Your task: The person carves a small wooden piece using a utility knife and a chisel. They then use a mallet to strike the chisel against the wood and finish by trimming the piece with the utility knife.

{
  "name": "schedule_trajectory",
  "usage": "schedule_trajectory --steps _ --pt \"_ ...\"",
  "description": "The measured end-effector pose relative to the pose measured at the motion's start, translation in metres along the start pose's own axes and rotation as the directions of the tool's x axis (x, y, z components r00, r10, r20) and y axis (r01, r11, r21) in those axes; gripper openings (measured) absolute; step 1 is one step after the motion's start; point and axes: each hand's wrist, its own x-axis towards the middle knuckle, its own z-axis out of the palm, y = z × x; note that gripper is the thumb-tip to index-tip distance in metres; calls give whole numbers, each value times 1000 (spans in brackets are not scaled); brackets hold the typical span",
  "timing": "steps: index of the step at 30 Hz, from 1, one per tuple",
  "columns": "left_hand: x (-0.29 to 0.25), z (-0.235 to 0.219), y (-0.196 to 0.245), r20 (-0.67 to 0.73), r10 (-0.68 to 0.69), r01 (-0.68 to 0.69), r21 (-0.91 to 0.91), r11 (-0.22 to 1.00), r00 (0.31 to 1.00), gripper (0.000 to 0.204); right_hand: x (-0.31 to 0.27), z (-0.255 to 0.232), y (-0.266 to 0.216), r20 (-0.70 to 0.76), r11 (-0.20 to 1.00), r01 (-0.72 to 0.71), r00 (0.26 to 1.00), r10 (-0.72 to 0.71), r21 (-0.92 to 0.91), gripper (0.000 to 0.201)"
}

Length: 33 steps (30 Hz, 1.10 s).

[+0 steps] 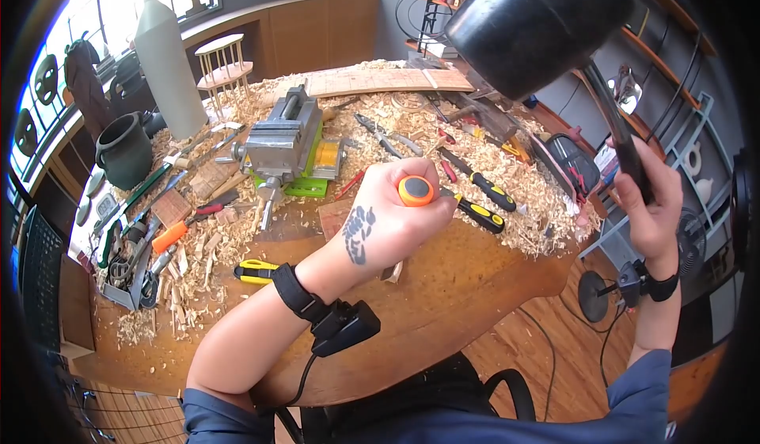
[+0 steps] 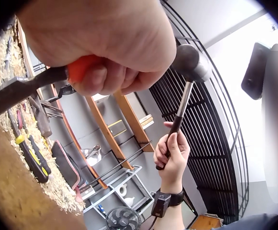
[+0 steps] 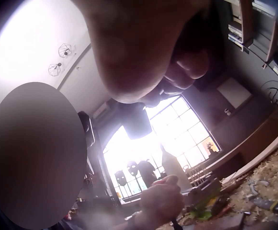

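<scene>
My left hand (image 1: 396,210) grips the orange handle of a chisel (image 1: 416,191), whose butt end points up at the head camera. In the left wrist view the dark chisel blade (image 2: 14,93) sticks out past the curled fingers. Held up on the right, my right hand (image 1: 653,198) is wrapped around the handle of a black mallet. The mallet head (image 1: 546,28) hangs high in the air, well apart from the chisel. From the head, the left hand hides most of the blade and what lies under it.
Wood shavings (image 1: 546,226) cover much of the wooden table (image 1: 491,285). A grey bench vise (image 1: 281,139) stands behind the left hand. Yellow-and-black tools (image 1: 491,190) lie to its right, a yellow cutter (image 1: 256,271) by the left forearm. A dark pot (image 1: 124,155) and tall bottle (image 1: 165,68) stand back left.
</scene>
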Motion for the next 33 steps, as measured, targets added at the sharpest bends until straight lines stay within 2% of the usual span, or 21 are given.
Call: schedule_trajectory --steps 2,3,4,6,8,9,10,11,12,14,15,16,18,22,24,25,26,28,29,30,33 --pt "-2 2 6 -17 -23 23 -16 1000 1000 20 -10 14 5 29 994 110 994 -110 -4 42" --pt "-4 4 8 -33 -47 46 -32 998 998 17 -8 19 6 127 963 270 956 -265 -23 43" --pt "-5 3 6 -71 15 -7 107 994 997 9 -7 29 -4 136 955 296 945 -297 26 44" --pt "-5 2 6 -59 -104 101 -50 994 993 10 -2 18 -7 185 964 260 952 -245 -60 41" --pt "-1 -5 6 -17 -131 129 -81 988 991 12 5 10 -7 128 945 307 948 -292 -117 40" --pt "0 -7 5 20 -151 152 -109 982 988 15 3 7 -7 69 969 229 972 -223 -93 40" --pt "1 -3 4 -7 -88 87 -66 994 996 26 1 5 -7 10 986 151 988 -151 -64 40" --pt "1 -3 3 8 -76 76 -73 994 997 28 3 3 -11 -35 988 123 991 -126 -89 43" --pt "0 -4 2 23 -63 64 -80 995 998 29 3 11 -6 -113 994 111 987 -110 -1 44" --pt "-1 -2 -2 26 -42 44 -84 996 999 28 -4 22 -3 -32 994 83 996 -81 72 43" --pt "-1 0 -3 30 -19 22 -88 996 999 26 2 28 -3 53 943 328 944 -325 -64 41" --pt "-1 4 3 -29 -46 49 119 992 999 22 -3 39 -8 124 957 288 949 -290 29 40" --pt "-5 5 8 -54 -51 50 -14 999 997 20 -4 34 -6 181 979 202 964 -196 -13 41" --pt "-2 1 1 10 -56 57 -95 994 998 20 1 19 1 49 974 214 976 -211 -74 39" --pt "0 -2 -4 46 -48 52 -105 993 998 19 -2 15 -1 -39 993 119 992 -120 -10 38" --pt "1 -3 -5 50 -49 53 -79 995 998 19 -4 19 1 -65 990 138 988 -139 -13 38" --pt "0 -3 -5 50 -52 56 -79 995 997 19 -9 25 2 -63 986 166 984 -165 17 38" --pt "-2 0 -1 16 -70 70 -67 995 997 11 -7 39 -1 94 930 366 927 -363 -18 41" --pt "-4 1 2 -2 -76 76 -60 995 997 8 -15 48 -7 77 956 289 954 -291 41 44" --pt "-6 2 4 -18 -84 83 -54 995 996 8 -13 46 -7 75 957 287 954 -290 41 44" --pt "-5 4 3 -48 -98 96 -45 994 994 15 -6 35 -7 67 967 246 968 -241 -68 42"
